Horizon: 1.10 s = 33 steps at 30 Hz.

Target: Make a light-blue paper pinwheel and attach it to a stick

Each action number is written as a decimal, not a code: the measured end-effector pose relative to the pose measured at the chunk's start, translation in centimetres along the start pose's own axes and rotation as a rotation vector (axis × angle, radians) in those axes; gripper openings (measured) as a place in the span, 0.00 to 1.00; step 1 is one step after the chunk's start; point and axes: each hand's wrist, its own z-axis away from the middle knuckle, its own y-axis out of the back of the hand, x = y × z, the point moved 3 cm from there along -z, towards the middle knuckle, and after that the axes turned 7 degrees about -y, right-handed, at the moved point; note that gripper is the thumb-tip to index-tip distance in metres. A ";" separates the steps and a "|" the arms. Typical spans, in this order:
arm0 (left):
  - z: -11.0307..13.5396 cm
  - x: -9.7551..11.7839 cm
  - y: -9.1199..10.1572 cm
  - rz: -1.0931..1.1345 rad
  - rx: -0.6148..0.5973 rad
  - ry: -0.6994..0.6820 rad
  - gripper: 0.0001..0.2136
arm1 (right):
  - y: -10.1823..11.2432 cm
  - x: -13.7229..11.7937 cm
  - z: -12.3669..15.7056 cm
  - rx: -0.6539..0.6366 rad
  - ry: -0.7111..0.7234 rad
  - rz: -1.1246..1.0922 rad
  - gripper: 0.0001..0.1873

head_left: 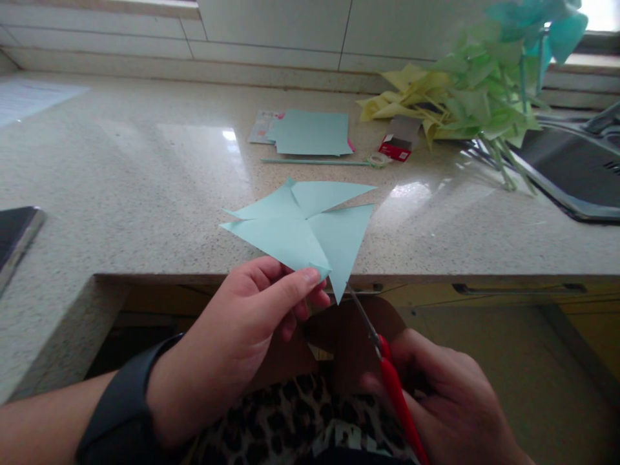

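My left hand (242, 329) pinches the near corner of a light blue paper square (303, 226), cut inward from its corners into triangular flaps, and holds it up over the counter's front edge. My right hand (445, 400) is closed round red-handled scissors (387, 368). Their blades point up toward the paper's lowest tip, and the blade ends are hidden behind it. A dark band sits on my left wrist.
On the speckled stone counter (121, 194) lie a stack of blue paper sheets (312, 132), a thin green stick (314, 161), a tape roll (378, 159) and a small red box (400, 139). Several paper pinwheels (465, 90) lean at the right, beside a sink (581, 174). A dark device (14, 236) lies at the left.
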 end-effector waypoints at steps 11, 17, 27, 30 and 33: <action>0.4 -0.3 0.0 0.023 -0.009 0.059 0.10 | -0.2 -0.3 -0.1 -0.241 -0.281 -0.218 0.24; 0.3 -0.1 -0.3 0.052 -0.064 0.057 0.09 | -0.5 0.2 0.6 -0.347 -0.445 -0.424 0.27; 0.3 -0.1 -0.2 0.052 -0.098 0.051 0.09 | 0.1 0.4 1.2 -0.281 -0.502 -0.441 0.28; 0.3 -0.1 -0.1 0.052 -0.097 0.062 0.09 | 0.2 0.2 1.3 -0.271 -0.507 -0.429 0.28; 0.3 -0.1 -0.2 0.052 -0.103 0.058 0.09 | 0.1 0.4 1.2 -0.308 -0.515 -0.434 0.28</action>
